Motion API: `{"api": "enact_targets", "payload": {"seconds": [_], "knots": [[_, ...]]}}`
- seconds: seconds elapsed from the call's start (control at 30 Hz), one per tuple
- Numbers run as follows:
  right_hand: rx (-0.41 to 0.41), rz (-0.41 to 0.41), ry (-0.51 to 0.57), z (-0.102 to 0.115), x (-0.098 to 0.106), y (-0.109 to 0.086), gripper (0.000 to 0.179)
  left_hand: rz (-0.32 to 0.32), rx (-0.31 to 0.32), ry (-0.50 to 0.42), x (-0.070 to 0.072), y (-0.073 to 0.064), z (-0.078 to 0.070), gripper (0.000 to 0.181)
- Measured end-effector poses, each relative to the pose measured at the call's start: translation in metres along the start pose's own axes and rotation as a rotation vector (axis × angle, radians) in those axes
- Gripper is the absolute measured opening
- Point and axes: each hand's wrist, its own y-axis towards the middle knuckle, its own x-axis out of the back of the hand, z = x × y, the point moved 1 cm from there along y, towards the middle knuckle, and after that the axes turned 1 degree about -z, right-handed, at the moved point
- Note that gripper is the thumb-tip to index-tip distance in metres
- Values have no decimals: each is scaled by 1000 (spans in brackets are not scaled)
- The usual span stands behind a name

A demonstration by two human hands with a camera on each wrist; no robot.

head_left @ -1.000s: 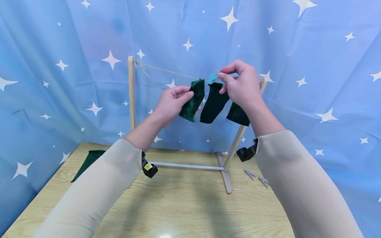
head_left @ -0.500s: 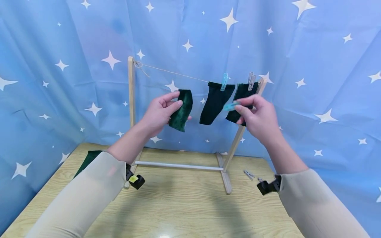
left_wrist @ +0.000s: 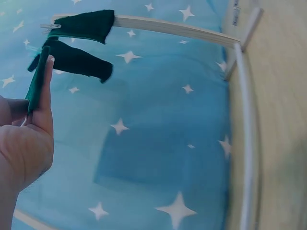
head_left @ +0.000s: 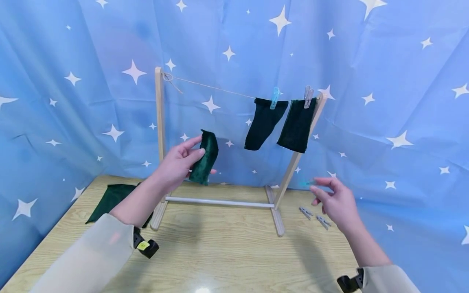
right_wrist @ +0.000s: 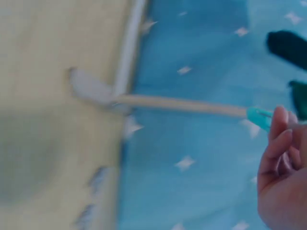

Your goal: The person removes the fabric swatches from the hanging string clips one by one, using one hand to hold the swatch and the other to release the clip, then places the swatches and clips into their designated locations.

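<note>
My left hand point(head_left: 179, 162) pinches a small dark green cloth point(head_left: 206, 158) between thumb and fingers, in front of the rack's left half. Low at the right, my right hand point(head_left: 337, 201) holds a teal clothespin point(right_wrist: 258, 118) by its end, above the table. On the string point(head_left: 216, 87) hang two more dark green cloths. A light blue clothespin point(head_left: 274, 98) clips the middle cloth point(head_left: 264, 124). A grey clothespin point(head_left: 308, 97) fastens the right cloth point(head_left: 297, 127) close to the right post.
The wooden rack point(head_left: 160, 110) stands on the table point(head_left: 227, 252), with a white bar point(head_left: 220, 202) low between its feet. Two grey clothespins point(head_left: 314, 217) lie right of it. Dark green cloth point(head_left: 111, 200) lies at the left, partly behind my forearm. A starry blue curtain point(head_left: 234, 24) hangs behind.
My left hand has drawn the cloth away from the string, leftward and down. My right hand has come off the line with the teal clothespin and moved right and down.
</note>
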Motion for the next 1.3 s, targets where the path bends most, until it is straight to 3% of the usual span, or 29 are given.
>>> {"api": "enact_targets", "payload": {"seconds": [0.3,0.47,0.6,0.73,1.0,1.3], "knots": [[-248,101,-36,-95,-14,-18,62,-20,75,7,21,-23,44,61],[-315,144,-94,-129,-33,-25,56,-42,122,-8,29,-32,68,61],[-371,114,-66,-148,-45,-24,52,-55,142,13,35,-38,81,63],[-388,92,-55,-161,-55,-17,52,-64,162,50,39,-46,90,64],[-338,94,-170,-174,-70,-14,48,-58,214,119,46,-55,112,63],[-333,118,-186,-170,-73,-17,46,-91,338,47,54,-69,158,62]]}}
